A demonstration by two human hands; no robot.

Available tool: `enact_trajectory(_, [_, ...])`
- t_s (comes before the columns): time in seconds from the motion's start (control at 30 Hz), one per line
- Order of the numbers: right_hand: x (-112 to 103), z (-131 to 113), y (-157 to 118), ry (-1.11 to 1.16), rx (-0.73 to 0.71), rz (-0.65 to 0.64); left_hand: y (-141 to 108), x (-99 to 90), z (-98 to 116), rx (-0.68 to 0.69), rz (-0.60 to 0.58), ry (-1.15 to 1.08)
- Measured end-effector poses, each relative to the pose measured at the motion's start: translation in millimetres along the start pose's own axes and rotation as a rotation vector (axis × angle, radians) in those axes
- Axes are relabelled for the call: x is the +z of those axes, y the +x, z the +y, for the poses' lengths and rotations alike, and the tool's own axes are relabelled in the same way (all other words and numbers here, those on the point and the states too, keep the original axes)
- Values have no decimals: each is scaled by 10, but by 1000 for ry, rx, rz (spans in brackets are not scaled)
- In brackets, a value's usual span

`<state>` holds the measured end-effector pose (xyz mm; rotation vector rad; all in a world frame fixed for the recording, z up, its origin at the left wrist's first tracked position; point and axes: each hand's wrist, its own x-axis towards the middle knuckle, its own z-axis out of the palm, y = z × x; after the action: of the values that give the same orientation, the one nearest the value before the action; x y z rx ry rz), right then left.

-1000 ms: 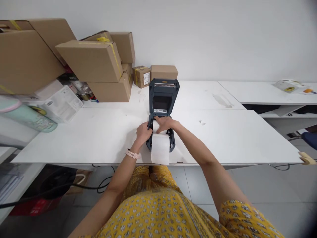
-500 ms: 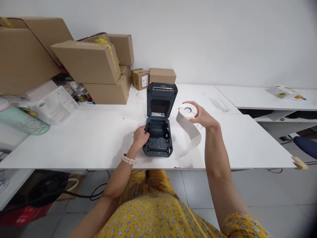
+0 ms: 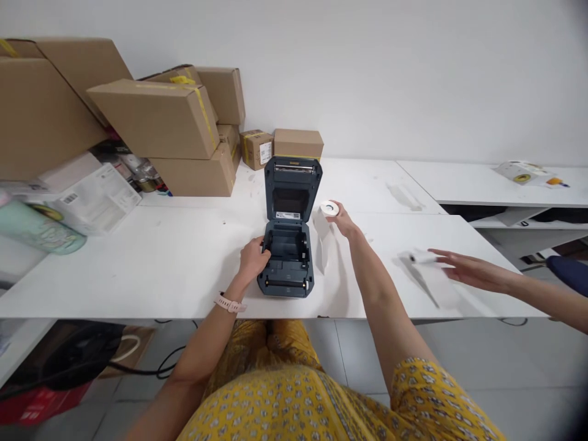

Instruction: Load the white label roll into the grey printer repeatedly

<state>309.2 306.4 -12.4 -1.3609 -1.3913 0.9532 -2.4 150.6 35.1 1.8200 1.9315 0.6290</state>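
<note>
A dark blue label printer [image 3: 287, 269] stands on the white table with its lid [image 3: 293, 190] raised and its inner bay showing. My left hand [image 3: 253, 257] grips the left side of the printer's base, thumb over the edge. In my right hand [image 3: 342, 219] is a roll of white labels [image 3: 329, 209], held just right of the printer by its right side. A loose strip [image 3: 324, 245] hangs from the roll down toward the table.
At the right another person's hand [image 3: 463, 269] is beside a second white roll [image 3: 420, 257] with a trailing strip. Cardboard boxes [image 3: 156, 116] are stacked at the back left. A mint bottle [image 3: 46, 229] lies at the far left; a small box [image 3: 523, 173] is at the back right.
My right hand has brought the label roll leftward, closer to the printer, and the roll now faces more sideways. Another person's hand and a second roll have appeared at the right.
</note>
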Motion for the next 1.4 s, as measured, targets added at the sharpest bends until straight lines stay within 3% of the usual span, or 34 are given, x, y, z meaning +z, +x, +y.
enact_trajectory(0.13, [178,-22,6,-63,-9,14,-10,-4,1,0,15,-9])
enact_trajectory(0.23, [102,-115,-207,-128,-61,72,-16,-16,10,-13,13,-38])
enact_trajectory(0.4, [-570,-203,-651,-343,-253,292,-12,-20,15,-17,-9,-51])
enact_trajectory(0.53, [-1086,-44,-823,-498,-35,568,-11,-11,8,-22,-8,-62])
enact_trajectory(0.63, [-1194,170,-927,-486,73,647,-11,-5,3,-46,-10,-58])
enact_trajectory(0.87, [-1036,452,-1014,-325,226,497,-25,-1,11,-26,2,-78])
enact_trajectory(1.0, [-940,329,-1071,-143,199,516,-33,-10,21,-33,2,-64])
enact_trajectory(1.1, [-874,49,-1258,86,135,480,-26,-8,13,-32,0,-62])
enact_trajectory(1.17, [-778,-228,-1460,407,66,343,-18,1,1,-34,1,-65])
enact_trajectory(1.27, [-491,-681,-1789,858,35,24,-9,20,-20,-24,12,-72])
enact_trajectory(1.4, [52,-1127,-2016,855,201,-340,-9,47,-40,-8,39,-74])
